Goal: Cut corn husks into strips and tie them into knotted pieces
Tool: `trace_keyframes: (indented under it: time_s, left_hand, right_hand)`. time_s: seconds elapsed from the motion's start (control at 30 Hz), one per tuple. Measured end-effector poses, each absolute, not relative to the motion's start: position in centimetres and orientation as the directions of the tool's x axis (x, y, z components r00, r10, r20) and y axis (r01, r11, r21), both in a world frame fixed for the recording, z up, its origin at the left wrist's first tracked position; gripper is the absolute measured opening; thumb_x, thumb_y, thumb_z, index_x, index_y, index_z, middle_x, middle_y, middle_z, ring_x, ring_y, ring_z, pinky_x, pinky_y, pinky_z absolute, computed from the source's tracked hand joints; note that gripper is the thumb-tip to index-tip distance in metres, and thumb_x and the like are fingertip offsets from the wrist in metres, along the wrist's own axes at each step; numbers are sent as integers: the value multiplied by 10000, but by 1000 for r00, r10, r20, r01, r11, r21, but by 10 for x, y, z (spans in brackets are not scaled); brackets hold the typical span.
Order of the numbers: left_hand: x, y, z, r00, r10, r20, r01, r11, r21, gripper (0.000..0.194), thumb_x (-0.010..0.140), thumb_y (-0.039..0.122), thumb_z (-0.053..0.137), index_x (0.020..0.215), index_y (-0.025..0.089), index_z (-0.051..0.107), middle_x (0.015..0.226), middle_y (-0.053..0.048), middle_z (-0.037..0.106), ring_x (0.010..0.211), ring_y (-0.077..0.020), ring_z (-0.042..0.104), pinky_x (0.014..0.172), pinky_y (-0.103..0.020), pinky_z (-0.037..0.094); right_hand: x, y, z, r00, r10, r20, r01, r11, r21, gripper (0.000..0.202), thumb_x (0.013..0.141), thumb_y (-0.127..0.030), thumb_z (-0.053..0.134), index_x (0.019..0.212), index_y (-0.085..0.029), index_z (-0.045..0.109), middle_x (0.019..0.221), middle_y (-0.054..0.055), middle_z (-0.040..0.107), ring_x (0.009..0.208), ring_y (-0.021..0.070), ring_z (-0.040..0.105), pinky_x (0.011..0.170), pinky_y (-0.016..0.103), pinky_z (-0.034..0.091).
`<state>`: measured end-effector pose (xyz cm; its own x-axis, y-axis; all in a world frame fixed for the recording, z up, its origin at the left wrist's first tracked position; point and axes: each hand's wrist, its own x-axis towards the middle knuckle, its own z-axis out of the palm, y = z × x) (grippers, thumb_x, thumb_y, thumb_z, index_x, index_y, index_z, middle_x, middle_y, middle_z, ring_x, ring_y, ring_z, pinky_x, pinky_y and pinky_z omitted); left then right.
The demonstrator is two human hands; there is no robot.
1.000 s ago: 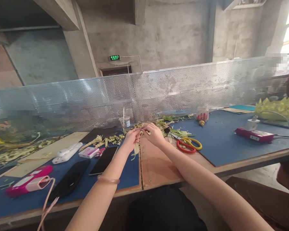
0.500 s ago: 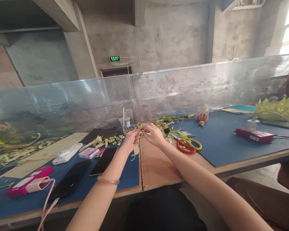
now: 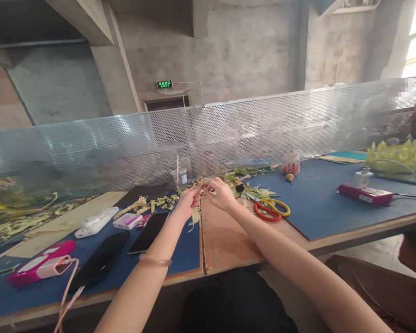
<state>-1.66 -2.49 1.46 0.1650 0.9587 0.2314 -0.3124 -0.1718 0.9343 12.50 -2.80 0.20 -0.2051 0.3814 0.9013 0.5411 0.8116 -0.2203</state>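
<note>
My left hand (image 3: 188, 202) is closed on a pale strip of husk (image 3: 194, 217), whose loose end hangs below the fingers. Touching it at the fingertips, my right hand (image 3: 221, 193) pinches at the same spot; what lies between its fingers is too small to tell. Behind both hands, green and pale husk scraps (image 3: 241, 175) lie along the panel's foot. Scissors with one red and one yellow handle (image 3: 271, 210) rest right of my right hand. Left of my left hand are knotted husk pieces (image 3: 164, 202).
On the left lie a black phone (image 3: 149, 232), a black case (image 3: 102, 259), a white power strip (image 3: 96, 222) and a pink one (image 3: 41, 263) with a cable. A lidded cup (image 3: 179, 177) and a jar (image 3: 291, 164) stand near the perforated panel (image 3: 222, 134).
My right hand's fingers have shifted very slightly at the pinch. Otherwise the hands and the objects stand as before.
</note>
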Motion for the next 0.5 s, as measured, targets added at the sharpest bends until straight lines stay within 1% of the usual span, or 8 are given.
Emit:
trace_keyframes:
  time_s: [0.17,0.23,0.3,0.37,0.43,0.5]
  left_hand:
    - [-16,-25,15,164,958,234,-315,-174,933,286,573,285,745,736,106,593,455,107,261,341,1,185,338,-168,64]
    - [-16,-24,15,157,959,238,-318,-179,931,278,572,279,747,724,108,588,455,106,264,341,1,185,338,-168,60]
    - [-17,-24,15,142,959,246,-320,-191,928,269,574,272,748,714,109,587,456,104,268,342,2,185,339,-169,57]
    - [-17,-24,15,132,958,253,-314,-202,928,267,576,271,748,718,105,594,457,102,270,345,3,188,341,-169,58]
    - [-17,-24,15,128,957,260,-303,-212,929,274,576,274,748,734,102,604,459,100,270,348,2,198,345,-168,62]
    - [-17,-23,14,124,955,269,-287,-225,931,278,582,275,743,755,102,611,459,99,272,352,-1,208,348,-167,67]
  right_hand:
    - [123,-30,2,-223,362,905,551,813,-190,123,777,-167,472,667,-221,454,886,55,610,882,183,504,738,295,440]
    - [122,-29,0,-196,381,903,553,804,-219,103,757,-169,476,674,-215,437,884,60,582,874,186,499,717,293,434]
    - [121,-28,-1,-141,444,885,551,778,-303,84,738,-186,488,688,-211,425,835,50,556,835,185,496,678,283,425]
    - [120,-27,-2,-84,540,837,513,744,-429,80,747,-238,496,716,-207,429,782,32,541,770,173,496,644,275,415]
    - [119,-26,-2,-56,641,766,410,714,-567,129,786,-322,477,762,-198,449,778,22,552,732,156,505,643,270,410]
    - [118,-26,-1,-63,713,698,292,682,-670,218,820,-402,438,811,-186,471,814,26,574,742,145,517,667,267,405]
